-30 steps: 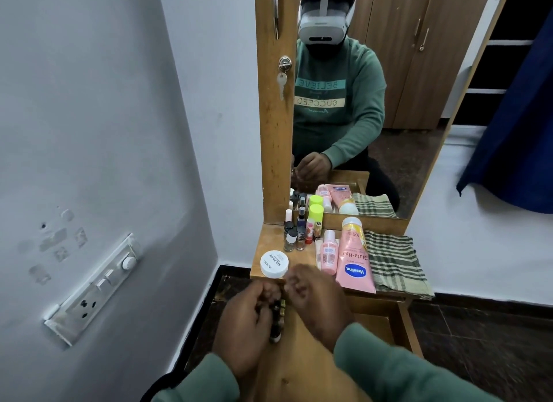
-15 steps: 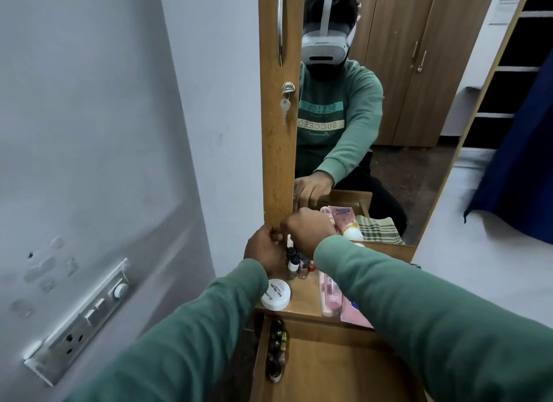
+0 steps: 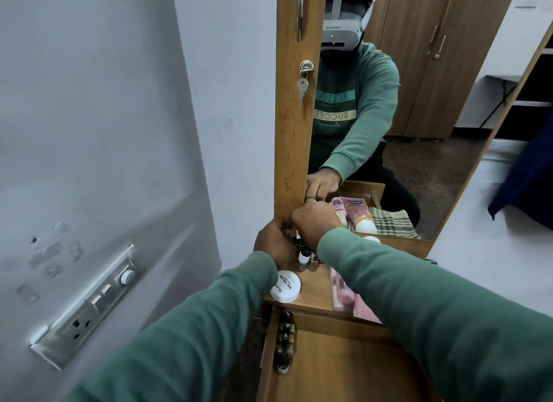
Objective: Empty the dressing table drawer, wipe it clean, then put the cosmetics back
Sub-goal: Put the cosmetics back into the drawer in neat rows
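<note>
"NAIL POLISH" jar (image 3: 285, 286) near left hand (image 3: 273, 243), right hand (image 3: 314, 223); fingers (image 3: 283, 225) curled among bottles (image 3: 305, 256), grasp unclear.

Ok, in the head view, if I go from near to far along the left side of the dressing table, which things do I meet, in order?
Row of small bottles in the open drawer → white round tub on the tabletop → group of standing small bottles → mirror.

Wooden dressing table top (image 3: 314, 295) with an open drawer (image 3: 344, 368) below.
On the top: white "NAIL POLISH" jar (image 3: 285, 286) front left, small upright bottles (image 3: 305, 256) just behind, pink tubes (image 3: 341, 292) lying flat alongside. In the drawer: row of nail polish bottles (image 3: 284, 344) against the left wall.
</note>
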